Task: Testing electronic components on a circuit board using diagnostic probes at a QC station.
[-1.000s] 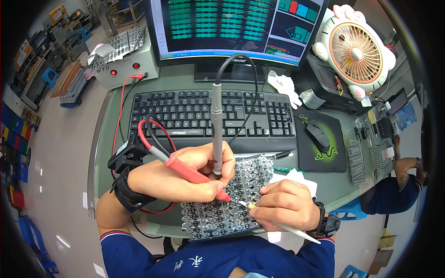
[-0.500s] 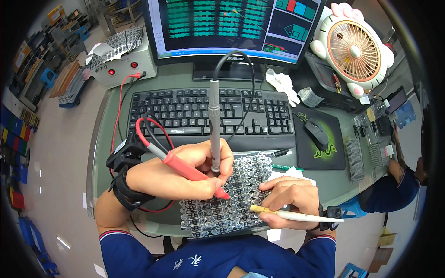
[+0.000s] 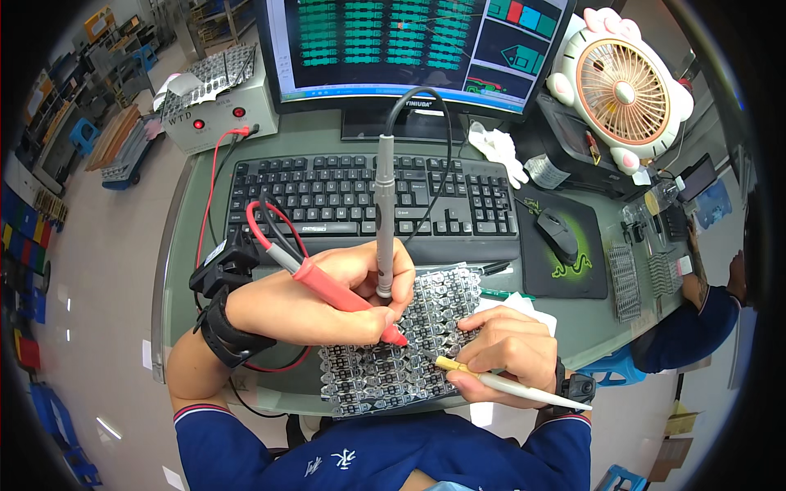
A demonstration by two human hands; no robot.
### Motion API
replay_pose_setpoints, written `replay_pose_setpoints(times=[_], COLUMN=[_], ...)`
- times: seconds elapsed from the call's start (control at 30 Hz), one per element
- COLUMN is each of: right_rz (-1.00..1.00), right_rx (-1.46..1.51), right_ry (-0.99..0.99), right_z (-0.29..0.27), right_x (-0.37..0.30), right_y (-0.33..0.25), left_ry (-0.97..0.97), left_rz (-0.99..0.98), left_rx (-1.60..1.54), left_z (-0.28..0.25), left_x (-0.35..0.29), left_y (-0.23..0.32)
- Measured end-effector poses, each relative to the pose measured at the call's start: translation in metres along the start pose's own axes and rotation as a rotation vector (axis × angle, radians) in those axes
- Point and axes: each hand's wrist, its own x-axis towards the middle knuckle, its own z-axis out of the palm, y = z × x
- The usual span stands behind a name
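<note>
My left hand [image 3: 282,315] is closed around two test probes. The red test probe [image 3: 336,291] slants down to the right, its tip at the circuit board panel [image 3: 368,380]. A grey test probe [image 3: 385,200] stands nearly upright between the fingers, and the hand hides its lower end. My right hand [image 3: 512,348] is closed on a thin brush [image 3: 524,388] with a pale handle and a yellowish collar. The brush's dark tip lies over the panel, close to the red probe's tip. Fingers of the right hand also rest at the panel's right edge.
Behind the panel lie a black keyboard [image 3: 327,196] and a mouse [image 3: 559,237] on its mat. Further back are a monitor [image 3: 385,37], a fan [image 3: 626,90] and a white box [image 3: 214,123] with red switches, wired to a probe lead. Another person [image 3: 696,319] sits at the right.
The brush tip has shifted slightly left and its handle end has dropped. The grey probe's upper part has moved a little right. Both hands keep their holds.
</note>
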Motion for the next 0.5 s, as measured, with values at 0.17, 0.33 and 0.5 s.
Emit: replay_pose_setpoints(times=[0.17, 0.33, 0.5], right_rz=[0.004, -0.018, 0.006], right_rx=[-0.020, -0.050, -0.072], right_ry=[-0.068, -0.049, -0.020], right_z=[-0.0031, -0.0003, 0.0017], right_x=[-0.0007, -0.0001, -0.0028], right_y=[-0.0018, -0.0037, -0.0029], left_ry=[0.005, 0.015, 0.006], left_rz=[-0.006, -0.003, -0.002], left_rx=[0.008, 0.003, 0.010], left_z=[-0.0003, 0.0016, 0.0005], left_x=[-0.0007, -0.0027, 0.0002], left_y=[-0.0003, 0.0011, 0.0011])
